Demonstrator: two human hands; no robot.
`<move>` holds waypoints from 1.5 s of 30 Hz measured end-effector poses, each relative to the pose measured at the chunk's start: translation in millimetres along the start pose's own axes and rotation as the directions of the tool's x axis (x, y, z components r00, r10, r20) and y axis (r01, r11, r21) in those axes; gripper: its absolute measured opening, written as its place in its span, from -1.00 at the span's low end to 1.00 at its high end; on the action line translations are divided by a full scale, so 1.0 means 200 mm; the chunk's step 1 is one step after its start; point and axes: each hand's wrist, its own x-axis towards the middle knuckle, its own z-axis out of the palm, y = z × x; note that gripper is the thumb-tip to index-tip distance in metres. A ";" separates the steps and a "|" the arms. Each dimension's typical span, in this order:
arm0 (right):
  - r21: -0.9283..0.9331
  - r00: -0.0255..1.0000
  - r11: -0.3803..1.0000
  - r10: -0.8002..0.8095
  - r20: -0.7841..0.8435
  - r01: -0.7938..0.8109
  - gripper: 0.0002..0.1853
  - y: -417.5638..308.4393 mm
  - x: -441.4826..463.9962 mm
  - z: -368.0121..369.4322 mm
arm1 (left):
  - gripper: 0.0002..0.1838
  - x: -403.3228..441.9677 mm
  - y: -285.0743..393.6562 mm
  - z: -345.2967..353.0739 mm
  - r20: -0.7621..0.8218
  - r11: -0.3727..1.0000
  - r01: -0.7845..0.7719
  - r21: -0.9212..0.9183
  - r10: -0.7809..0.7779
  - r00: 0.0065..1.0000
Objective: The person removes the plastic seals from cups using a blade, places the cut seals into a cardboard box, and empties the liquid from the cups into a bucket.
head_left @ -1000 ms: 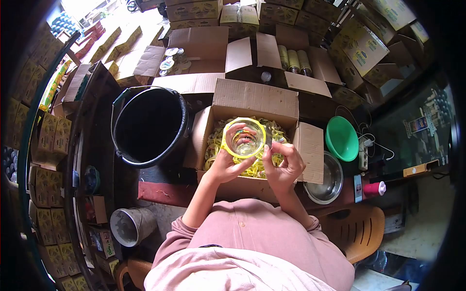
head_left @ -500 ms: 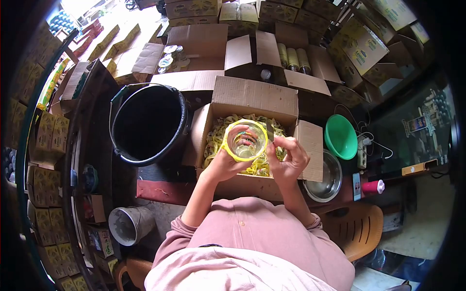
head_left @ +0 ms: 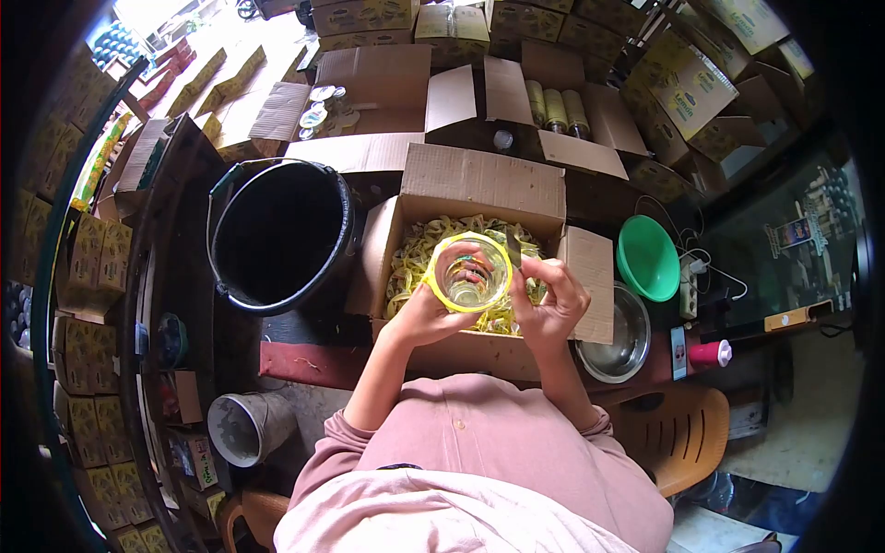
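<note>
In the centre of the frame, the left hand (head_left: 426, 311) is curled around a transparent cup (head_left: 472, 274), fingers part-closed, with its yellow-rimmed mouth turned to the camera, probably so that the rim is free to reach. The right hand (head_left: 555, 300), half open, pinches a thin dark blade (head_left: 513, 247) close beside this rim; I cannot tell if they touch. The cup is above an open cardboard box (head_left: 484, 182) of yellow strips (head_left: 408, 267), perhaps placed so that loose pieces are caught. Compared with one second ago, the cup is slightly lower and more right, and the blade shows more clearly.
</note>
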 end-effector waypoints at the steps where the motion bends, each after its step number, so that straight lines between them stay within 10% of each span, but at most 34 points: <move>1: -0.001 1.000 1.000 0.005 -0.021 -0.005 -0.79 0.00 -0.01 0.00 | -0.28 0.00 -0.01 0.00 -0.016 0.999 0.003 -0.037 -0.003 1.000; 45: 0.029 1.000 0.999 0.015 -0.011 -0.015 -0.81 -0.01 -0.05 0.02 | -0.32 0.01 -0.06 -0.01 0.021 0.997 0.043 -0.064 -0.042 0.999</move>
